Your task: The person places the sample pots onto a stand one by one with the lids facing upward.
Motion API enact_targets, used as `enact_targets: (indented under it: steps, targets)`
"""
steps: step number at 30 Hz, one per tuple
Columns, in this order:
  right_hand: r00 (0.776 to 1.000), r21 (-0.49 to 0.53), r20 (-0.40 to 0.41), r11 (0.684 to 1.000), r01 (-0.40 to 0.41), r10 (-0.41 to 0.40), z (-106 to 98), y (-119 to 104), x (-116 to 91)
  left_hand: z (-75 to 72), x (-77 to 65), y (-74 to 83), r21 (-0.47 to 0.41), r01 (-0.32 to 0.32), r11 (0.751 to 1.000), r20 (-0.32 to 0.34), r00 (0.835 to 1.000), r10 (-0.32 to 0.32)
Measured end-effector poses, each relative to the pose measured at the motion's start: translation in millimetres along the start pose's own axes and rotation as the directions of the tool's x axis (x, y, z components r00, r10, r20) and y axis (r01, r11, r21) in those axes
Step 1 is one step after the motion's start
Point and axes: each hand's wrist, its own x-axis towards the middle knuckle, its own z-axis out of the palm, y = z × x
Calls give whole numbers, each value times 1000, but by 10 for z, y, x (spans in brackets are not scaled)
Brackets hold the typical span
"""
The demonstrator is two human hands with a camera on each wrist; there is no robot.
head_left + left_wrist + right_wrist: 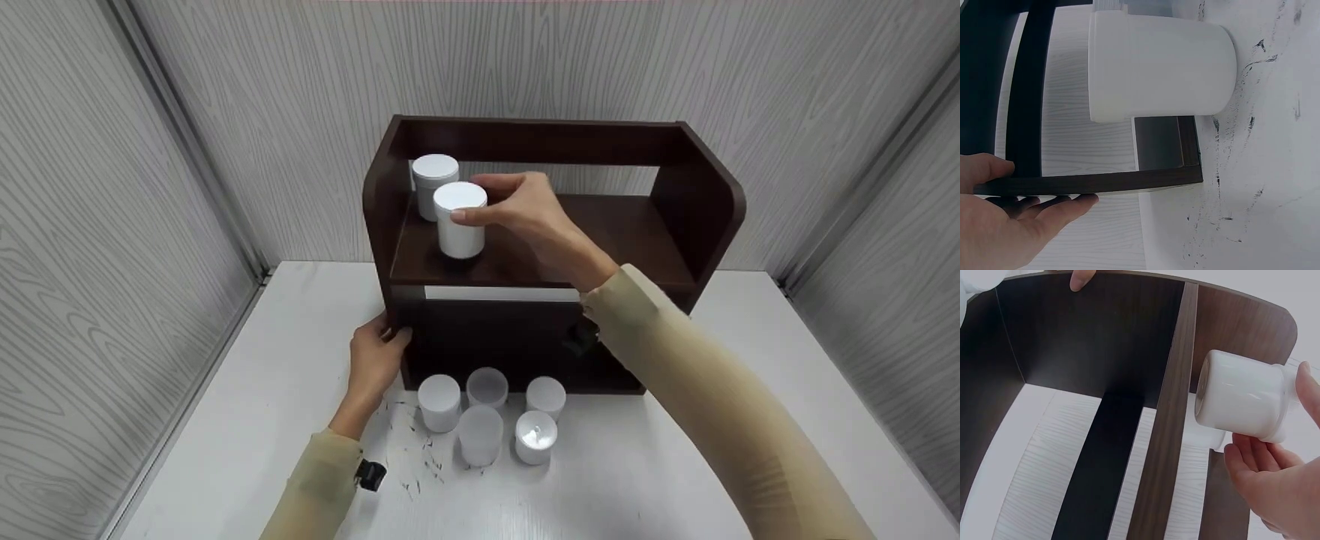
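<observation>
My right hand pinches a white lidded jar near its lid, thumb on one side and fingers on the other. The jar is upright over the left part of the dark brown shelf's upper board. In the right wrist view the underside of the held jar shows, just off the board. Behind it, a second white jar stands in the upper left corner. My left hand grips the shelf's left side panel low down, thumb inside and fingers outside.
Several white and translucent containers stand close together on the white table, before the shelf's lower opening; one is a translucent cup, another a shiny-topped jar. Dark scuffs mark the table there. Wood-grain walls enclose the back and sides.
</observation>
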Motion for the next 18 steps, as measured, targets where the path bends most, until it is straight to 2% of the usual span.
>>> enact_targets:
  steps: [18]
  targets:
    - [1000, 21, -28, 1000, 12, -12, 167, 40, 151, 3, -1, -9, 3, -3, 1000, -21, 1000, 3]
